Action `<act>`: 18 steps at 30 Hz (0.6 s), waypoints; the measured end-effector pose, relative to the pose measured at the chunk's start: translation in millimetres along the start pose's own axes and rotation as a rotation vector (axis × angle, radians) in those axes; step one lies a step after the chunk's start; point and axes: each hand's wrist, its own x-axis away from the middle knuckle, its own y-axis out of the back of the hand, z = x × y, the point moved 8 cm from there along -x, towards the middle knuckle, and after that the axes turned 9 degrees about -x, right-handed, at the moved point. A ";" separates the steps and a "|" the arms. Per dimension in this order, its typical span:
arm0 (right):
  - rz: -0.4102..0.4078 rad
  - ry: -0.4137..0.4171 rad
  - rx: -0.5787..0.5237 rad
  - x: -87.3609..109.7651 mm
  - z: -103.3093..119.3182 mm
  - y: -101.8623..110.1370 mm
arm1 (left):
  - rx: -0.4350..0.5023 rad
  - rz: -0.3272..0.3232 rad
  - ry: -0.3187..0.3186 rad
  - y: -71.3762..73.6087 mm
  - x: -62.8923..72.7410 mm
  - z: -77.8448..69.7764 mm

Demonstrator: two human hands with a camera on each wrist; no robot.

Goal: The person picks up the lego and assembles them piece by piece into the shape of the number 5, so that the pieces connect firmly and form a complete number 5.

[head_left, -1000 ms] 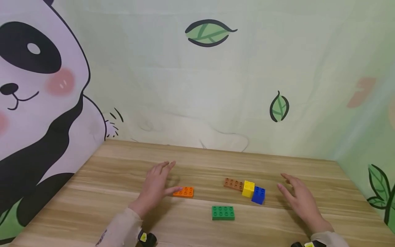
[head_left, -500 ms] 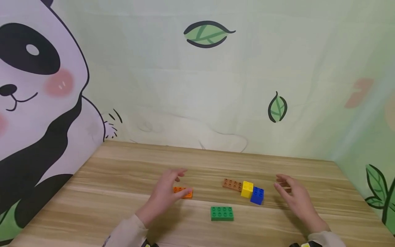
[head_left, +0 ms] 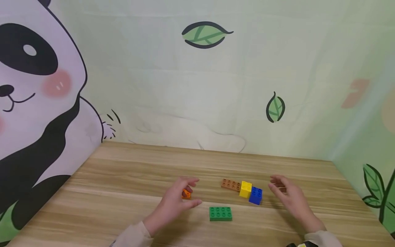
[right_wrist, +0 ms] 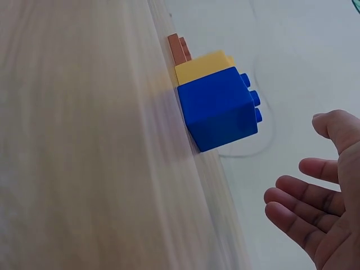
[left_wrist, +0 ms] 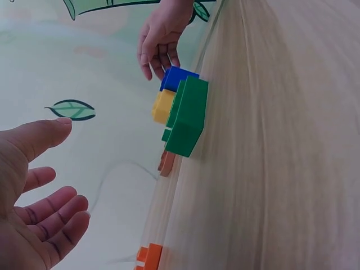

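Note:
My left hand [head_left: 174,200] hovers over the orange brick [head_left: 186,194], hiding most of it in the head view; its thumb and fingers are apart with nothing between them. To its right lies a green brick [head_left: 220,213], studs up. Farther back, a flat brown brick [head_left: 230,184], a yellow brick [head_left: 245,189] and a blue brick [head_left: 255,195] stand close together in a slanting row. Right of the blue brick, my right hand [head_left: 290,197] is held with loosely bent fingers, holding nothing. The right wrist view shows a gap between these fingers [right_wrist: 304,211] and the blue brick [right_wrist: 219,107].
The bricks lie on a wood-grain table [head_left: 139,161]. Behind it hangs a pale green backdrop [head_left: 154,68] with printed leaves and a large panda [head_left: 71,137] at the left. The backdrop meets the table's far edge.
My left hand has moved right and toward me, across the orange brick. The right hand has shifted slightly left, its fingers more bent. The bricks stay where they were on the table.

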 end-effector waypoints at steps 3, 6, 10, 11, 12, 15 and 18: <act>0.003 0.002 -0.001 -0.3 1.6 -1.3 | 0.037 0.024 0.002 -3.5 0.8 -1.4; 0.012 0.000 -0.008 -0.2 2.3 -3.3 | 0.097 0.051 0.008 -7.9 1.5 -1.8; 0.027 -0.008 -0.017 0.5 1.8 -6.7 | 0.164 0.080 0.006 -15.4 3.3 -2.0; 0.029 -0.009 -0.018 0.6 1.7 -7.5 | 0.172 0.085 0.004 -17.2 3.9 -2.0; 0.031 -0.009 -0.019 0.7 1.7 -8.2 | 0.176 0.088 0.003 -18.9 4.3 -2.0; 0.030 -0.002 -0.019 0.5 2.5 -9.7 | 0.182 0.094 -0.007 -24.0 5.1 -2.2; 0.034 0.008 -0.019 -0.3 4.2 -11.1 | 0.195 0.103 -0.021 -29.2 5.2 -2.5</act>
